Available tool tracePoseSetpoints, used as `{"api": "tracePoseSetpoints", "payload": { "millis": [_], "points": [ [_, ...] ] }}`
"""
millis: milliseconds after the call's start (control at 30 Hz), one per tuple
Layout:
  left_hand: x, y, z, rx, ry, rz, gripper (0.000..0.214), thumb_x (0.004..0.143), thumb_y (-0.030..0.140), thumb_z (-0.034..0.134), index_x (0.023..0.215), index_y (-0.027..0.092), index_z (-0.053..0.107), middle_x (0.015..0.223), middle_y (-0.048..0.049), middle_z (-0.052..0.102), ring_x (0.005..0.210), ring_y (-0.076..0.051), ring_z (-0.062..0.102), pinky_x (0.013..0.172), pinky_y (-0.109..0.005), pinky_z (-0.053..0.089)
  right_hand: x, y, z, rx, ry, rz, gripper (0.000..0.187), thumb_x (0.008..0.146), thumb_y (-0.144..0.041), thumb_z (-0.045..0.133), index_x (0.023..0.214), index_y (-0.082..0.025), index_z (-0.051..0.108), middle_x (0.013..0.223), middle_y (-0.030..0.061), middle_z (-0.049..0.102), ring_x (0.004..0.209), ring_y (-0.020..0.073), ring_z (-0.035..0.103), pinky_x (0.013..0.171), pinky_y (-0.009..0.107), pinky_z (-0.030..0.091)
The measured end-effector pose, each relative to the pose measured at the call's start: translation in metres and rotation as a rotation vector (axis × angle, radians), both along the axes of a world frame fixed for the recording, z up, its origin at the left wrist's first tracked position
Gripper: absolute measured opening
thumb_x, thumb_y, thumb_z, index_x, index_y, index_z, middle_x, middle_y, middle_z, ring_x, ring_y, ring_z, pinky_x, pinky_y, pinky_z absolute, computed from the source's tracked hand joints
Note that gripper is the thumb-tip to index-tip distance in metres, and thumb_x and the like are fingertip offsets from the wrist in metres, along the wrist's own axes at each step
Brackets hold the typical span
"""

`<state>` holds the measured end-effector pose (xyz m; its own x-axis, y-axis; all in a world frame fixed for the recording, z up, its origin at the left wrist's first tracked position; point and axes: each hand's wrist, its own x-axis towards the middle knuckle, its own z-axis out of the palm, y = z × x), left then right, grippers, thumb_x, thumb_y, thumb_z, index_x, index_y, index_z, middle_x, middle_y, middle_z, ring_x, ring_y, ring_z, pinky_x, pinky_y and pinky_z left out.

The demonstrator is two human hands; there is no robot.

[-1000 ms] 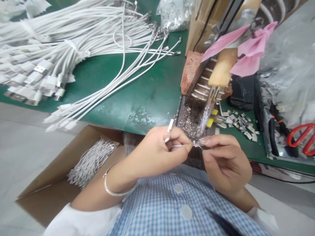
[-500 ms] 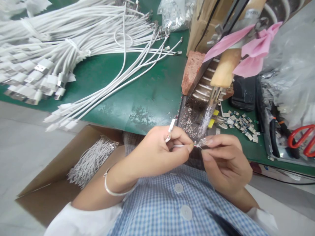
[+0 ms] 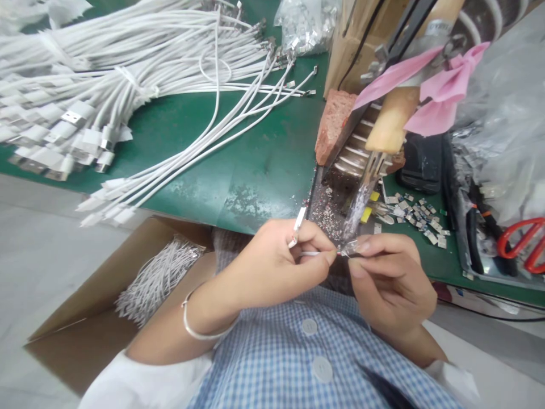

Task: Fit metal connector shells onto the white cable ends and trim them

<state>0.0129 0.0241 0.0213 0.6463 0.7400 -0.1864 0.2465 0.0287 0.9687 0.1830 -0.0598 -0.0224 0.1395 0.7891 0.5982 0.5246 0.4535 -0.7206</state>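
My left hand [image 3: 276, 264] is closed in a pinch on a thin white cable [image 3: 310, 253], whose stripped end pokes out past the fingertips. A narrow white strip [image 3: 300, 219] sticks up at its index finger. Facing it, my right hand [image 3: 392, 278] pinches a small shiny metal piece [image 3: 349, 247], perhaps a connector, against the cable end; its exact shape is too small to make out. Just above both fingertips, the tip of a fixed soldering iron [image 3: 387, 122] with a wooden handle points down at the joint.
White USB cables [image 3: 140, 79] lie in bundles at left on the green table [image 3: 264, 153]. Small connector boards [image 3: 419, 213] lie right of the iron, near red-handled scissors [image 3: 522, 241] and pliers [image 3: 474, 238]. A brick [image 3: 334, 125] stands behind; a cardboard box [image 3: 89, 307] holds thin cables.
Both hands stay almost in place, with the cable end and the metal piece still together below the iron. The whole view has shifted very slightly.
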Motion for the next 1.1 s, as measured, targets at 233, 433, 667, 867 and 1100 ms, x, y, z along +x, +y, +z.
{"api": "tracePoseSetpoints", "payload": {
  "millis": [233, 433, 667, 867, 1100],
  "points": [
    [0.0001, -0.0001, 0.0009, 0.003, -0.021, 0.006, 0.014, 0.074, 0.005, 0.057, 0.065, 0.013, 0.062, 0.052, 0.0071, 0.046, 0.048, -0.004, 0.038, 0.044, -0.014, 0.031, 0.0004, 0.0005, 0.0011, 0.010, -0.036, -0.002, 0.018, 0.081, -0.007, 0.068, 0.092, -0.022, 0.066, 0.094, 0.0023, 0.063, 0.088, 0.0189, 0.064, 0.074, 0.036, 0.059],
    [-0.0007, 0.0001, -0.0003, 0.014, -0.022, 0.004, 0.014, 0.073, 0.003, 0.056, 0.066, 0.013, 0.063, 0.053, 0.0071, 0.047, 0.049, -0.004, 0.039, 0.044, -0.013, 0.032, 0.0016, -0.0018, 0.0015, -0.026, -0.022, -0.003, 0.019, 0.082, -0.008, 0.067, 0.092, -0.025, 0.067, 0.093, 0.0045, 0.063, 0.087, 0.0229, 0.065, 0.072, 0.041, 0.059],
    [-0.0010, -0.0023, -0.0007, -0.004, -0.003, 0.019, 0.013, 0.074, 0.006, 0.058, 0.067, 0.014, 0.064, 0.054, 0.0061, 0.049, 0.049, -0.005, 0.040, 0.043, -0.014, 0.031, -0.0003, -0.0012, 0.0029, -0.016, -0.017, -0.005, 0.018, 0.084, -0.010, 0.067, 0.093, -0.026, 0.066, 0.092, 0.0035, 0.063, 0.086, 0.0222, 0.066, 0.071, 0.041, 0.060],
    [-0.0010, -0.0030, -0.0012, 0.014, -0.007, 0.030, 0.012, 0.076, 0.008, 0.058, 0.067, 0.014, 0.064, 0.053, 0.0061, 0.048, 0.048, -0.005, 0.039, 0.043, -0.014, 0.031, 0.0001, -0.0018, 0.0027, 0.011, -0.002, 0.028, 0.020, 0.081, -0.005, 0.066, 0.093, -0.021, 0.066, 0.096, 0.0033, 0.063, 0.089, 0.0194, 0.065, 0.074, 0.037, 0.061],
    [-0.0013, -0.0020, -0.0023, 0.044, 0.001, 0.017, 0.013, 0.078, 0.009, 0.059, 0.067, 0.013, 0.065, 0.052, 0.0063, 0.049, 0.048, -0.004, 0.040, 0.042, -0.012, 0.030, 0.0008, -0.0042, 0.0010, 0.005, -0.035, 0.005, 0.020, 0.082, -0.008, 0.067, 0.095, -0.024, 0.066, 0.095, 0.0048, 0.062, 0.086, 0.0217, 0.066, 0.072, 0.040, 0.062]
  ]
}}
